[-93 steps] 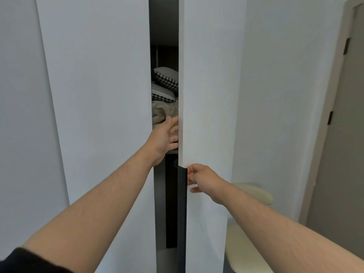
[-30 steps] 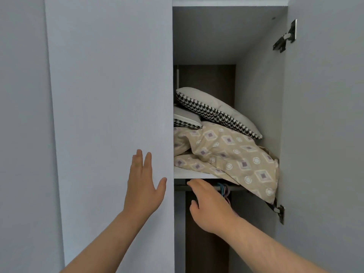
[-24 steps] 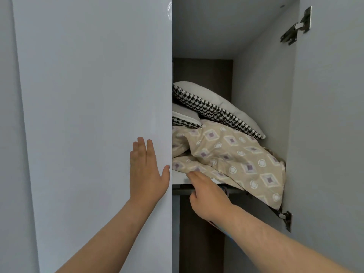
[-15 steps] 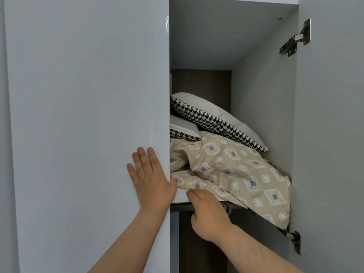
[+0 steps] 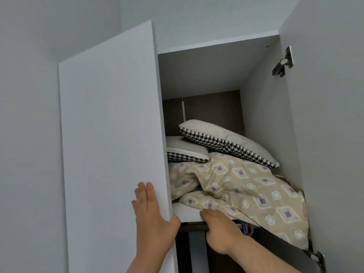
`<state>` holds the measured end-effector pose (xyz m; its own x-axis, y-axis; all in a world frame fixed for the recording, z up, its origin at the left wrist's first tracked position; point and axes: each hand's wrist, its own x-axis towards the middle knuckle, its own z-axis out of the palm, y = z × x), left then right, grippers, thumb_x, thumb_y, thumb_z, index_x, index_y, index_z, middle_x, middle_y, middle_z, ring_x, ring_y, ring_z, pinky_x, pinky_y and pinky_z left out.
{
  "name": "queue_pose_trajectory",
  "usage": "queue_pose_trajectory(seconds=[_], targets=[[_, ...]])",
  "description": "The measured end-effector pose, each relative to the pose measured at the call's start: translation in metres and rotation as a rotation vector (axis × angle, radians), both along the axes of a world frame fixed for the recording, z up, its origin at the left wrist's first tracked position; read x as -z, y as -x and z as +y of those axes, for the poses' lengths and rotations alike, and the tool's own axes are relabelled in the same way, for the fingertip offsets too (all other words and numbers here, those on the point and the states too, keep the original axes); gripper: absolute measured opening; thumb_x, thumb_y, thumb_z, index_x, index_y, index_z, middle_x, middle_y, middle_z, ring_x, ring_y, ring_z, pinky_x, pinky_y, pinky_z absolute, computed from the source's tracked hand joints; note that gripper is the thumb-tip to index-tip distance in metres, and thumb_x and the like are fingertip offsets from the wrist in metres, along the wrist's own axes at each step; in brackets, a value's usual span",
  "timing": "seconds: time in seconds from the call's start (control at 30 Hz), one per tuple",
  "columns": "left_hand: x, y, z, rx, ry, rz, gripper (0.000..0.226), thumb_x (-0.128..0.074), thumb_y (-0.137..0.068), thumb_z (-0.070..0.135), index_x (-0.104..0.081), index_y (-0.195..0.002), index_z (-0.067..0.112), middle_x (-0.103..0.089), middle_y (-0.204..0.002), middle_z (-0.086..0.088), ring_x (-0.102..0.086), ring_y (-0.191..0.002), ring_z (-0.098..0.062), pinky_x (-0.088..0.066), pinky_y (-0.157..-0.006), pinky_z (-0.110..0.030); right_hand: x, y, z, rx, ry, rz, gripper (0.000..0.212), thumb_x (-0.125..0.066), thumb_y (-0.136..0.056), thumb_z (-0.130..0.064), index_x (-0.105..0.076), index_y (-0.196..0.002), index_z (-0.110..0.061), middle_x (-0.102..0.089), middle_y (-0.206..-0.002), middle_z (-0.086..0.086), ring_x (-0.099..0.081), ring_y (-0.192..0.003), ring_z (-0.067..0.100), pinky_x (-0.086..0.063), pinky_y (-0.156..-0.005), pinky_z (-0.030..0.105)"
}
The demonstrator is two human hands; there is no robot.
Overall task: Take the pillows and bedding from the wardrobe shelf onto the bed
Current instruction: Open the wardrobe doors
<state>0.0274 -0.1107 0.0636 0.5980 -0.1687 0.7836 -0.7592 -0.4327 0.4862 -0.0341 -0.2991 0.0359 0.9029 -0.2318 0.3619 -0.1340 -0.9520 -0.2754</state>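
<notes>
Single head cam, wide-angle, on a person just in front of wardrobe shelf [image 5: 187, 212]. Faces fwd & tilted up: shelf low in frame, cupboard ceiling [image 5: 206, 69] above it. Near: right hand [image 5: 220, 231] touches shelf's front edge.

White wardrobe shelf [image 5: 185, 213]: beige patterned bedding [image 5: 246, 186] crumpled directly on it, right part hanging over the front edge. Houndstooth left pillow [image 5: 185, 152] and tilted upper pillow [image 5: 226, 141] sit on the bedding
</notes>
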Motion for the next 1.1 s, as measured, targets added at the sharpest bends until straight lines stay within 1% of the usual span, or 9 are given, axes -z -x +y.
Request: queue_pose_trajectory(seconds=[0.07,0.17,0.37,0.47,0.57,0.63,0.77,0.9,1.1], targets=[[0.0,0.015,0.021,0.02,0.024,0.02,0.112,-0.062,-0.071,0.021,0.028,-0.133,0.045,0.027,-0.149,0.021,0.031,-0.133,0.008,0.017,-0.109,-0.019,-0.006,0.008,0.005,-0.019,-0.093,-0.064,0.051,-0.043,-0.084,-0.007,-0.048,-0.134,-0.014,-0.051,-0.138,0.008,-0.045,-0.123,0.025,-0.038,-0.104,0.034],[0.001,0.039,0.05,0.057,0.048,0.057,0.112,-0.062,-0.072,0.02,0.028,-0.128,0.057,0.024,-0.146,0.033,0.024,-0.133,0.014,0.004,-0.114,-0.024,-0.02,0.019,0.026,-0.11,-0.173,-0.196,0.056,-0.042,-0.09,-0.009,-0.041,-0.144,-0.02,-0.043,-0.148,0.001,-0.04,-0.133,0.018,-0.03,-0.104,0.021],[-0.002,0.078,0.089,0.029,0.125,0.187,0.105,-0.056,-0.076,0.005,0.012,-0.15,0.033,0.007,-0.158,0.019,0.004,-0.142,0.002,-0.009,-0.114,-0.025,-0.092,0.039,0.128,-0.516,-0.726,-0.38,0.052,-0.04,-0.098,0.0,-0.039,-0.147,-0.017,-0.041,-0.15,-0.001,-0.037,-0.133,0.006,-0.031,-0.101,0.015],[-0.004,0.092,0.115,0.039,0.113,0.212,0.1,-0.054,-0.079,0.002,0.009,-0.151,0.031,0.003,-0.16,0.016,-0.002,-0.144,-0.003,-0.012,-0.113,-0.023,-0.12,0.058,0.184,-0.747,-1.074,-0.329,0.046,-0.037,-0.1,-0.003,-0.04,-0.145,-0.013,-0.048,-0.143,-0.002,-0.044,-0.131,0.013,-0.043,-0.098,0.023],[-0.008,0.102,0.145,0.101,0.092,0.235,0.096,-0.055,-0.083,0.001,0.005,-0.151,0.032,-0.005,-0.16,0.013,-0.011,-0.144,-0.006,-0.02,-0.115,-0.03,-0.131,0.071,0.221,-0.905,-1.279,-0.21,0.041,-0.035,-0.102,-0.011,-0.049,-0.141,-0.015,-0.057,-0.138,0.001,-0.052,-0.128,0.017,-0.04,-0.108,0.044],[-0.012,0.108,0.168,0.164,0.125,0.298,0.097,-0.056,-0.084,-0.002,0.002,-0.151,0.037,-0.009,-0.159,0.015,-0.019,-0.143,-0.009,-0.029,-0.113,-0.035,-0.134,0.076,0.241,-0.937,-1.34,-0.163,0.039,-0.038,-0.102,-0.015,-0.052,-0.138,-0.013,-0.06,-0.135,0.005,-0.054,-0.126,0.019,-0.037,-0.11,0.049],[-0.016,0.116,0.22,0.302,0.176,0.433,0.096,-0.055,-0.083,-0.009,-0.011,-0.149,0.044,-0.018,-0.156,0.02,-0.024,-0.142,-0.011,-0.023,-0.104,-0.02,-0.136,0.077,0.274,-0.989,-1.332,-0.13,0.035,-0.042,-0.1,-0.022,-0.062,-0.127,-0.014,-0.065,-0.128,0.002,-0.058,-0.121,0.017,-0.04,-0.107,0.052],[-0.021,0.121,0.272,0.401,0.192,0.541,0.092,-0.049,-0.08,-0.012,-0.022,-0.148,0.043,-0.027,-0.155,0.015,-0.026,-0.142,-0.014,-0.028,-0.113,-0.044,-0.135,0.074,0.311,-0.973,-1.301,-0.148,0.036,-0.04,-0.099,-0.027,-0.063,-0.125,-0.018,-0.065,-0.129,-0.002,-0.056,-0.123,0.015,-0.039,-0.108,0.052],[-0.021,0.126,0.317,0.44,0.225,0.508,0.094,-0.052,-0.066,0.004,-0.024,-0.148,0.04,-0.035,-0.152,0.011,-0.033,-0.138,-0.015,-0.032,-0.111,-0.047,-0.13,0.065,0.368,-0.961,-1.21,-0.185,0.035,-0.042,-0.1,-0.028,-0.062,-0.128,-0.02,-0.063,-0.131,-0.008,-0.053,-0.125,0.009,-0.044,-0.104,0.047]])
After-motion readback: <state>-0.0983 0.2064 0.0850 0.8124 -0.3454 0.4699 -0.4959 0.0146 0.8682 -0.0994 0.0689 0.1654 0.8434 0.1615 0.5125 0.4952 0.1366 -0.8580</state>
